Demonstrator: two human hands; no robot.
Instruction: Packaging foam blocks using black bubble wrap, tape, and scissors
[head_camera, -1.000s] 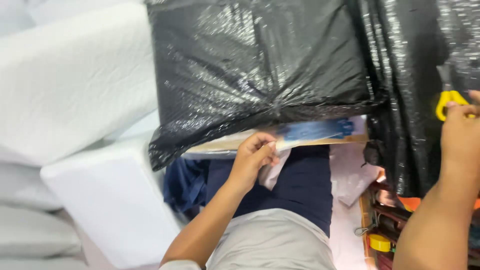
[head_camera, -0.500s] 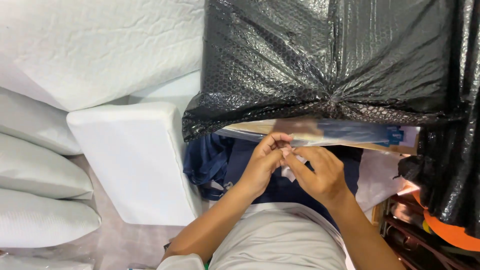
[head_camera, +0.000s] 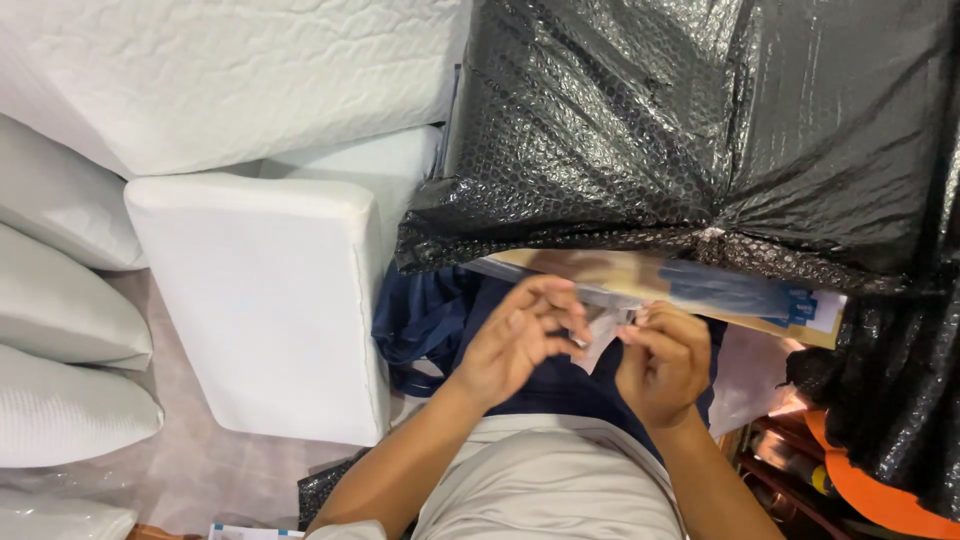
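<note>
- Two bare hands meet in front of the person's body, just under the edge of a large parcel wrapped in black bubble plastic (head_camera: 640, 130).
- The left hand (head_camera: 525, 340) has its fingers curled and pinches one end of a small, thin whitish strip, maybe tape or film (head_camera: 603, 335); the right hand (head_camera: 665, 360) is closed on the other end.
- The strip is blurred, so its exact kind cannot be told.
- A flat brown cardboard piece with a blue print (head_camera: 700, 290) sticks out below the parcel, just above the hands.
- White foam blocks (head_camera: 270, 300) stand at the left.
- Judging from this, the step in hand is peeling or separating the strip; the next move seems to call for a firm pinch and a slow pull apart.
</note>
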